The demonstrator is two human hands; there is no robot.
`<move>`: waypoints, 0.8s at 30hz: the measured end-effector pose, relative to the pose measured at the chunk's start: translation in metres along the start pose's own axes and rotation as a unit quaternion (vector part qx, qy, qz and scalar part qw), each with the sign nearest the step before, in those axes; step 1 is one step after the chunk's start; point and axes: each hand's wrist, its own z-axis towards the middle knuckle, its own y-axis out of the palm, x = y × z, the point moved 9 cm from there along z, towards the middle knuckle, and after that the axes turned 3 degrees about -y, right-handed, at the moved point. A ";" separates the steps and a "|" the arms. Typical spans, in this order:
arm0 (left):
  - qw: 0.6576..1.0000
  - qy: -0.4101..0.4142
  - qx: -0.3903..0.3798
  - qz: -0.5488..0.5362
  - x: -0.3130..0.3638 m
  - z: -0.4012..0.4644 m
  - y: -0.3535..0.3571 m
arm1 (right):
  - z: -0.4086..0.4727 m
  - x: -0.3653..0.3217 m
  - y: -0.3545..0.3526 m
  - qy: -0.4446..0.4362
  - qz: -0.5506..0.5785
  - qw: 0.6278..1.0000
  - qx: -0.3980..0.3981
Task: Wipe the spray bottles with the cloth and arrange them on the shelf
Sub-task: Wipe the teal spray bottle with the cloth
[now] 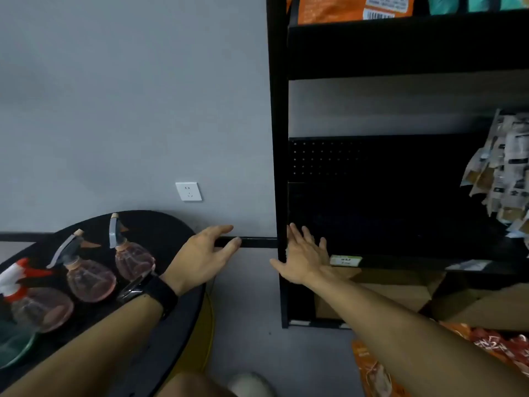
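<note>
While both hands were empty, nothing had been picked up, so I'd judge the step as the reach for the first bottle or the cloth. Far left on the dark round surface (160, 224) sat a bottle with a red-and-white trigger (31, 293), partly over a green dish (14, 348) at the frame edge. Next right stood a pink bottle (90, 277) with a grey trigger, then a second pink bottle (134, 260) of the same kind, nearest the wrist. All three looked upright and close together, possibly touching; couldn't tell.

No cloth was visible anywhere, so that needed finding first.

Left hand (200, 259) hovered past the surface edge, fingers loosely spread, grip released, holding nothing. A black band (160, 293) sat on that wrist.

Right hand (306, 256) was flat, fingers straight, against the black upright of the shelf (279, 138), grip released too. The tier level with it looked dark and free at its left end; packets (501, 167) hung at its right, orange bags (352, 7) sat up top.

My read on doing it well: take the nearest pink bottle by the body, not the trigger, which could squirt. Round bodies may slip, so hold firm while wiping. Place from the back left corner, triggers facing one way, well apart from the packets.
</note>
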 end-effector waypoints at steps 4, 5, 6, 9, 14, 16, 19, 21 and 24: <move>1.000 -0.003 -0.008 0.008 -0.004 0.006 0.007 | 0.003 0.004 0.002 0.009 -0.014 1.000 -0.011; 1.000 -0.003 -0.009 0.008 -0.005 0.007 0.009 | 0.003 0.004 0.002 0.008 -0.009 1.000 -0.018; 1.000 -0.004 -0.010 0.009 -0.005 0.007 0.011 | 0.003 0.003 0.002 0.005 -0.008 1.000 -0.027; 1.000 -0.004 -0.009 0.010 -0.004 0.007 0.012 | 0.005 0.003 0.002 -0.002 -0.010 0.998 -0.055; 1.000 -0.001 -0.014 0.014 -0.005 0.003 0.010 | 0.004 0.002 0.001 -0.025 -0.023 0.999 -0.037; 1.000 -0.004 -0.012 0.013 -0.005 0.000 0.007 | 0.001 0.002 -0.002 -0.037 -0.037 0.998 -0.021; 1.000 -0.006 -0.009 0.020 -0.004 -0.005 0.001 | -0.010 0.000 -0.012 -0.054 -0.058 0.997 0.005; 1.000 -0.009 -0.007 0.024 -0.002 -0.009 -0.005 | -0.019 -0.001 -0.024 -0.059 -0.059 0.996 0.023; 1.000 -0.015 0.000 0.026 0.001 -0.017 -0.018 | -0.036 -0.008 -0.047 -0.070 -0.057 0.995 0.050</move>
